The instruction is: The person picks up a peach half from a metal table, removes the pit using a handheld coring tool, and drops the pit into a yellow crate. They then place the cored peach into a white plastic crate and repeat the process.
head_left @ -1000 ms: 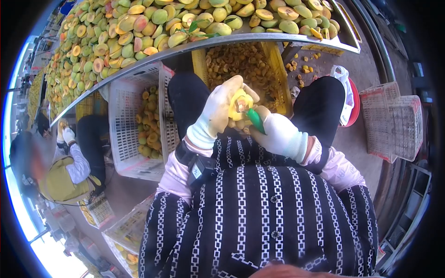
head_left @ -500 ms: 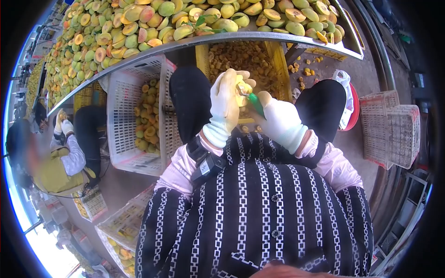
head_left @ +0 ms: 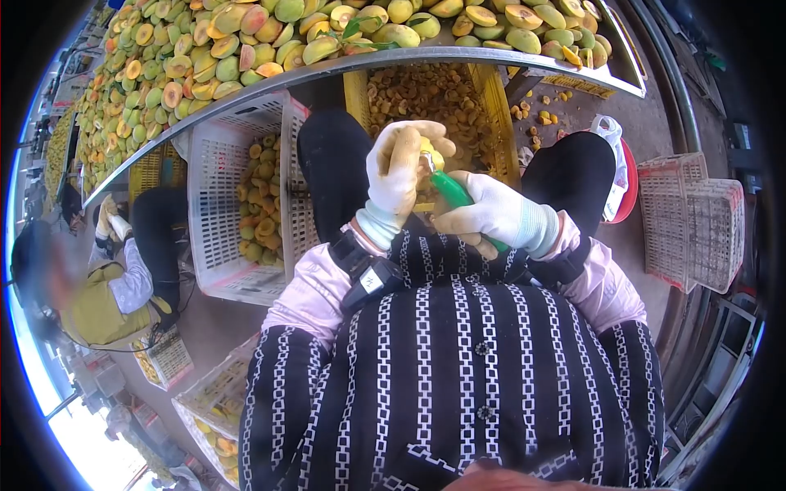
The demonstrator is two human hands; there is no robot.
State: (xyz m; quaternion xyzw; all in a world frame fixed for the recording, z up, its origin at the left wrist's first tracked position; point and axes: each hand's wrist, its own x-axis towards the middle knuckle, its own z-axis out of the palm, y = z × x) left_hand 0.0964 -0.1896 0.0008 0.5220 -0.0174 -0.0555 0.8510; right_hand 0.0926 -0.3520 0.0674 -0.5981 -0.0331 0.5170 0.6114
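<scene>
My left hand point(head_left: 395, 173), in a white glove, is wrapped round a yellow piece of fruit point(head_left: 432, 154) in front of my chest. In my gloved right hand point(head_left: 493, 214) is a green-handled tool point(head_left: 453, 189), whose metal end touches the fruit. Behind and below both hands stands a yellow crate point(head_left: 501, 123) with many brown-yellow fruit pieces in it. Above it, the metal-edged table point(head_left: 344, 72) carries a large heap of halved green, yellow and red fruits point(head_left: 237, 41).
A white crate point(head_left: 233, 270) with fruit stands left of my knees. Further left sits a co-worker point(head_left: 106, 299) in a yellow vest. On the right are a red basin point(head_left: 629, 184) with a plastic bag point(head_left: 607, 135) and stacked white crates point(head_left: 712, 233). Fruit pieces point(head_left: 543, 118) lie on the floor.
My right hand has turned and shifted slightly down and right, so more of the green handle shows. My left fingers have shifted round the fruit.
</scene>
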